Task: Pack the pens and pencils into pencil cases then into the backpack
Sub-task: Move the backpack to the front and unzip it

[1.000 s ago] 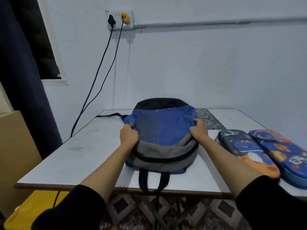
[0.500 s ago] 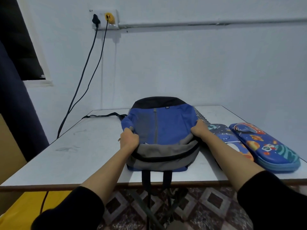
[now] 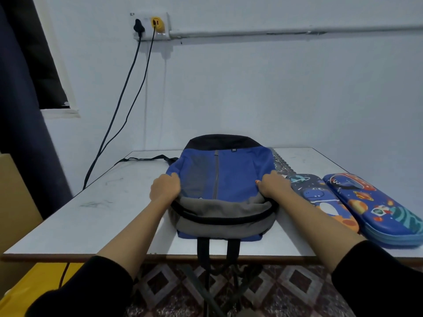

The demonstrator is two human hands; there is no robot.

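white wall (image 3: 251,88), patterned floor (image 3: 286,291), white table (image 3: 103,216)

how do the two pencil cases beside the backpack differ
The dinosaur pencil case is dark navy with a blue dinosaur; the planet pencil case is brighter blue with planets and an astronaut. The dinosaur pencil case lies right next to the backpack and is partly hidden by the right forearm; the planet pencil case lies farther right, uncovered. Both look closed and lie flat, side by side, on the table.

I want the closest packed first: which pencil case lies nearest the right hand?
The darker dinosaur pencil case, right beside the right hand; the brighter planet pencil case lies beyond it, farther right.
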